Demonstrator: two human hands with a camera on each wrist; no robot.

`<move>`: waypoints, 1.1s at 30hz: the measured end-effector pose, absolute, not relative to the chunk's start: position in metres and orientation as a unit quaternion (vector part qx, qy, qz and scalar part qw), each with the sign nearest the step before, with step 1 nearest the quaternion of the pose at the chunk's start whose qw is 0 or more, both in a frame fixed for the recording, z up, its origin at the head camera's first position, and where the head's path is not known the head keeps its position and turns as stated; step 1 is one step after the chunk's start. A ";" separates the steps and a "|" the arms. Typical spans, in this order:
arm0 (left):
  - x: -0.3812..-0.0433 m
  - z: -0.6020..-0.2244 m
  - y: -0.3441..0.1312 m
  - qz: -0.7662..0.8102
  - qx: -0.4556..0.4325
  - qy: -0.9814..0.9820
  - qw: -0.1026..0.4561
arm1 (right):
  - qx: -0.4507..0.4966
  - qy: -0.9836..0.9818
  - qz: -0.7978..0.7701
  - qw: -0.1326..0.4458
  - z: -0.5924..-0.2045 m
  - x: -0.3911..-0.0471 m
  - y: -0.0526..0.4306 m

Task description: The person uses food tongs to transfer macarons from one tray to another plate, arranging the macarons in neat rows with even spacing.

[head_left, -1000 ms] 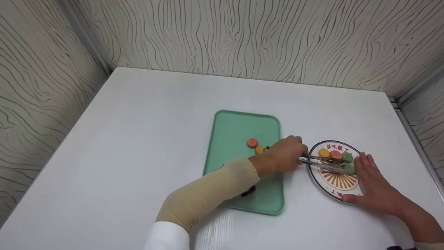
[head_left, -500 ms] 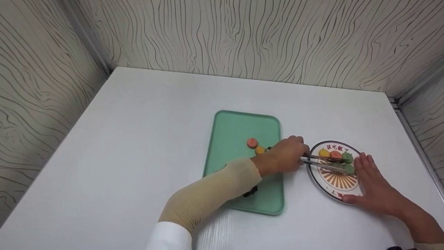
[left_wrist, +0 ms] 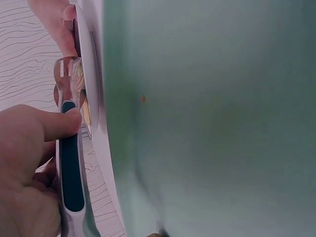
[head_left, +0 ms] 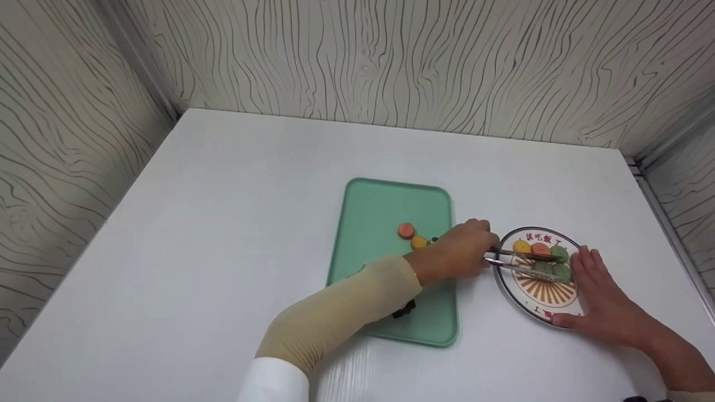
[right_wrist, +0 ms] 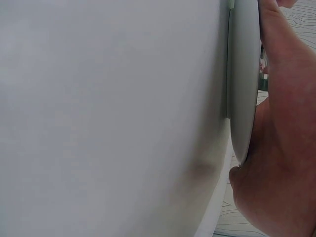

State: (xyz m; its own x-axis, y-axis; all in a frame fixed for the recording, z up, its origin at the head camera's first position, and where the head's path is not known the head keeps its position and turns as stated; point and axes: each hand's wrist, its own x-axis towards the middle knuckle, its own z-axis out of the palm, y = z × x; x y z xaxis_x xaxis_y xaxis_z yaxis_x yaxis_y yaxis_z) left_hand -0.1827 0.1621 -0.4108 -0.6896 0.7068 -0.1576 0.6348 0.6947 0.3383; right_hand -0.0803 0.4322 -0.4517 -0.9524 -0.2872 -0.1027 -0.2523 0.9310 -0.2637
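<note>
My left hand [head_left: 466,248] grips metal tongs [left_wrist: 71,163] with a dark teal inlay on the handle, thumb laid along it in the left wrist view. The tongs' ends reach over a round plate [head_left: 516,293] with a dark rim and red characters. On it sit a yellow macaron [head_left: 522,247], a pink one and a green macaron [head_left: 559,252] in a row, with two more green macarons [head_left: 562,272] below, between and under the tong arms. My right hand [head_left: 606,304] rests at the plate's right edge, fingers straight, thumb apart at the lower rim.
A green tray [head_left: 385,204] lies left of the plate, partly under my left forearm. It bears a pink macaron [head_left: 406,230], a yellow macaron [head_left: 419,242] and something dark green half hidden by the wrist. Patterned panels [head_left: 363,61] stand behind the white table [head_left: 251,195].
My left hand has shifted very slightly right with the tongs, whose ends now stand a little wider around the green macarons. My right hand and the plate stay put.
</note>
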 end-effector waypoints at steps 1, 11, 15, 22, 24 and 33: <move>-0.183 -0.411 0.162 0.129 0.369 0.910 0.139 | -0.137 0.980 -0.126 0.069 -0.452 -0.081 0.432; -0.182 -0.406 0.160 0.133 0.371 0.910 0.132 | -0.138 0.980 -0.129 0.069 -0.450 -0.081 0.432; -0.183 -0.402 0.158 0.143 0.369 0.909 0.130 | -0.137 0.979 -0.133 0.068 -0.449 -0.081 0.432; -0.185 -0.396 0.150 0.160 0.383 0.903 0.110 | -0.146 0.978 -0.135 0.058 -0.451 -0.080 0.433; -0.185 -0.394 0.146 0.167 0.391 0.899 0.106 | -0.147 0.978 -0.136 0.056 -0.450 -0.079 0.433; -0.184 -0.377 0.132 0.188 0.410 0.884 0.126 | -0.142 0.978 -0.138 0.059 -0.451 -0.080 0.433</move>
State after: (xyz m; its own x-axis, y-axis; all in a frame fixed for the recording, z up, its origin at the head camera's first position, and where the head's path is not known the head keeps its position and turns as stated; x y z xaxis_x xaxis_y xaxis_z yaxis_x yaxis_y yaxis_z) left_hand -0.1839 0.1317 -0.3774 -0.6317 0.7721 -0.0695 0.6771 0.5932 0.4354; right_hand -0.0803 0.4333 -0.4509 -0.9528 -0.2939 -0.0756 -0.2615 0.9216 -0.2870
